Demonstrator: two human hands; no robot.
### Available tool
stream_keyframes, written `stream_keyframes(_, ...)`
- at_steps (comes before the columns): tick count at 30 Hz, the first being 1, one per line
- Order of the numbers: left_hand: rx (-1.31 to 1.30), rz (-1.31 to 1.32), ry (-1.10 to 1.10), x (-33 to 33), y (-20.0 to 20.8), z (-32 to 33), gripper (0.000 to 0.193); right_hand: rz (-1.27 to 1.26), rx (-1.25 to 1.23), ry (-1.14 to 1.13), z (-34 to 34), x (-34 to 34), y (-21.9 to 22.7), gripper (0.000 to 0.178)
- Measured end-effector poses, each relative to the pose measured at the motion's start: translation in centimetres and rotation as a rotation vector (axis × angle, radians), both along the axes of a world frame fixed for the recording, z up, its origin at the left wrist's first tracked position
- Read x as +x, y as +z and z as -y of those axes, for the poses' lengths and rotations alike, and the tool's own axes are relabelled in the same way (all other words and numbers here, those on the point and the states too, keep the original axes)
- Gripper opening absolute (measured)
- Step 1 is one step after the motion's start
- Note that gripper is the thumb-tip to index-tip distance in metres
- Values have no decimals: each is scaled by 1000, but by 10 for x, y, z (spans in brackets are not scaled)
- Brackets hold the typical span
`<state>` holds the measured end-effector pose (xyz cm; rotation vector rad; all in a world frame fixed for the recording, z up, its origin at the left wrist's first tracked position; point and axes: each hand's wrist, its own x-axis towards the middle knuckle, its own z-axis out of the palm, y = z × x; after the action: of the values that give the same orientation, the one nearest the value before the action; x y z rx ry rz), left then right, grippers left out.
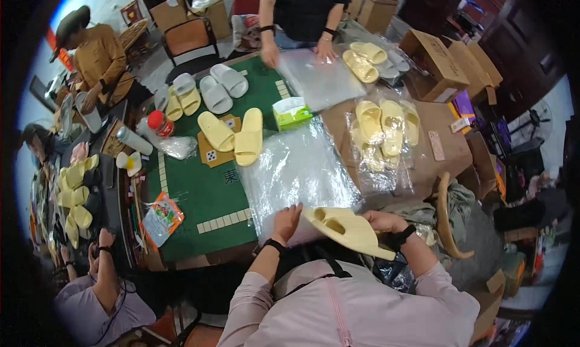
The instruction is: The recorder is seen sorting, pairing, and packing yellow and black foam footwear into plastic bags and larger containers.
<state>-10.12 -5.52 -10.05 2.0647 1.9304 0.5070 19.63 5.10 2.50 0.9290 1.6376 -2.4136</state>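
Observation:
My right hand [386, 221] is closed around one side of a pale yellow slide slipper [347, 231], held tilted in front of my body. The slipper's strap opening faces up and left. My left hand [286, 222] is just left of the slipper, over the near edge of a stack of clear plastic bags [299, 171]. Its fingers look stretched out, and I see nothing held in them. Beyond the stack's left corner, a yellow slipper [248, 138] and its mate [215, 132] lie on the green table mat [211, 184].
Bagged yellow slippers [386, 129] lie on cardboard at right. A green tissue box [291, 112], grey slippers [223, 87] and a red-lidded jar [160, 123] stand farther back. Opposite, a person's hands [325, 49] rest on more bags. A curved wooden armrest [446, 217] rises at my right.

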Motion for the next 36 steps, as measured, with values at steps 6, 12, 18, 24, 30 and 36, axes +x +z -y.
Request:
stream_keyframes(6, -72, 196, 158, 8, 8, -7, 15, -10, 44, 200, 18, -5, 20, 31)
stream_keyframes(12, 26, 258, 256, 11, 11, 0, 23, 0, 29, 258, 22, -6, -8, 31)
stream_keyframes(18, -155, 408, 79, 3, -14, 16, 22, 1, -7, 309, 15, -7, -4, 30)
stream_keyframes(24, -274, 365, 4, 4, -14, 25, 28, -64, 33, 351, 11, 1, -17, 28)
stream_keyframes(30, -79, 767, 72, 0, -68, 62, 45, -159, -174, 188, 10, -16, 7, 25)
stream_keyframes(36, -21, -81, 4, 36, 3, 36, 43, -174, -1, 205, 33, -42, 1, 28)
